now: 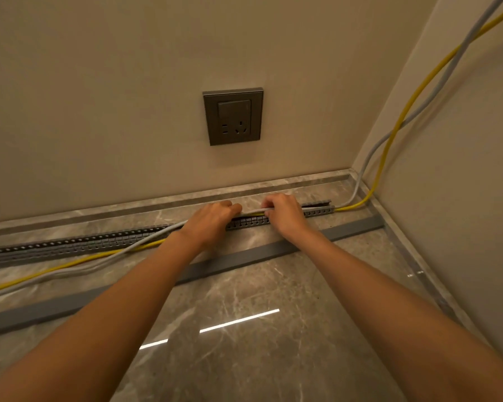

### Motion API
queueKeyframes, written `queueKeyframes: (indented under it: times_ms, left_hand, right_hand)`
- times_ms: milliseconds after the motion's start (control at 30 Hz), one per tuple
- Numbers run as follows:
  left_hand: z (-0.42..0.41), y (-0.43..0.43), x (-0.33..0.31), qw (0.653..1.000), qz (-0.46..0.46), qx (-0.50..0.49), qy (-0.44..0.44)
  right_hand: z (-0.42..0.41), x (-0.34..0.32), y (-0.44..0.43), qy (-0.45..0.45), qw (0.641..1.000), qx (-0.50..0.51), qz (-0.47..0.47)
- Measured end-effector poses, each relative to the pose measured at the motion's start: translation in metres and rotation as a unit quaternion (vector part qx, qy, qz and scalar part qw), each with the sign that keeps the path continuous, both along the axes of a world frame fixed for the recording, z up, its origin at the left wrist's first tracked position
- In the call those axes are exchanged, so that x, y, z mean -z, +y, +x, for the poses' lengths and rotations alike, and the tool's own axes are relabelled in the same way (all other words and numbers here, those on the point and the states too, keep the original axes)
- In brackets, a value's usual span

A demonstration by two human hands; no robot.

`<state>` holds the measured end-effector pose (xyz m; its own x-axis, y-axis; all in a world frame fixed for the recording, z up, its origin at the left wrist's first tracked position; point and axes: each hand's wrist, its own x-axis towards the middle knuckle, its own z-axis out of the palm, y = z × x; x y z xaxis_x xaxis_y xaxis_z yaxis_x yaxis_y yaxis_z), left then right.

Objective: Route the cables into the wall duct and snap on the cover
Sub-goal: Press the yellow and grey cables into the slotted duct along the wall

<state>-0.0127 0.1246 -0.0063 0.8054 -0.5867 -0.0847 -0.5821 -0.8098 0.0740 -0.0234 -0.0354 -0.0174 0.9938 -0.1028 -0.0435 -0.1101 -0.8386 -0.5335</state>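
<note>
Grey cable (253, 211) pinched by both hands' fingers (269, 202), hiding the slotted duct (247, 221) beneath

One view only, head-worn, and it's looking forward and down along both bare forearms toward the foot of the wall (128, 82), where the left hand (212, 220) and right hand (283, 213) meet over the slotted duct (70, 245). It sits close, at arm's reach of the marble floor (259, 358), with the wall socket (233, 116) dead ahead near the centre. The wide lens bows the edges (the skirting line curves, the side wall (462, 169) leans in at right). The room corner lands upper right, and no second view shares any of it
</note>
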Motion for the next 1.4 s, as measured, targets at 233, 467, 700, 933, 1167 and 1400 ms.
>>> queueKeyframes:
  times_ms: [233, 467, 700, 933, 1167, 1400]
  left_hand:
    - [-0.001, -0.005, 0.002, 0.997, -0.011, -0.063, -0.041]
    - [-0.011, -0.003, 0.004, 0.995, 0.004, 0.018, -0.099]
    - [-0.014, -0.017, 0.0, 0.997, 0.022, -0.009, -0.068]
    - [-0.01, -0.027, -0.003, 0.998, 0.037, -0.01, -0.053]
    - [-0.012, -0.041, -0.002, 0.995, 0.062, -0.035, -0.063]
    - [-0.02, -0.046, 0.006, 0.994, 0.063, -0.071, -0.051]
  right_hand:
    - [-0.002, 0.005, -0.006, -0.004, 0.999, 0.022, 0.034]
    - [-0.013, 0.006, -0.009, -0.041, 0.999, 0.008, 0.027]
    - [-0.023, 0.008, -0.014, -0.067, 0.994, 0.014, -0.082]
    - [-0.021, 0.001, -0.014, -0.037, 0.986, -0.022, -0.16]
    - [-0.023, 0.001, -0.011, -0.022, 0.983, -0.016, -0.182]
    - [-0.024, -0.001, -0.013, -0.009, 0.984, -0.033, -0.176]
